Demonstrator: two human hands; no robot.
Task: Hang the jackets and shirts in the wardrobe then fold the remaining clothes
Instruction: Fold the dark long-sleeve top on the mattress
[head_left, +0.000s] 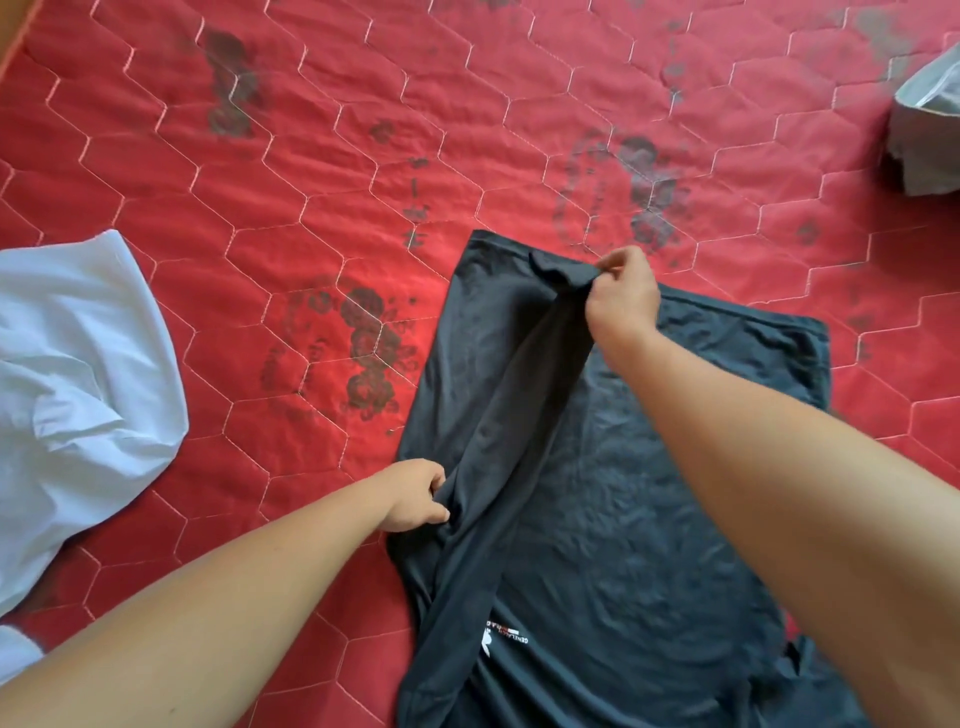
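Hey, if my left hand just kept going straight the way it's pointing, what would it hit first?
The left hand pinches the raised fold of the dark garment, so more of that fabric comes first. Beyond it lies the right forearm, though it probably sits higher.

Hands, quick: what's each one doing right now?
Left hand: closed, pinching the dark grey shirt at the fold's near end.
Right hand: closed, pinching the same fold at its far end.

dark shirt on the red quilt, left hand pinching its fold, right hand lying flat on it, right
No: in the head view the right hand also pinches the fold, at the far end of the dark shirt. The left hand pinches it nearer, on the red quilt.
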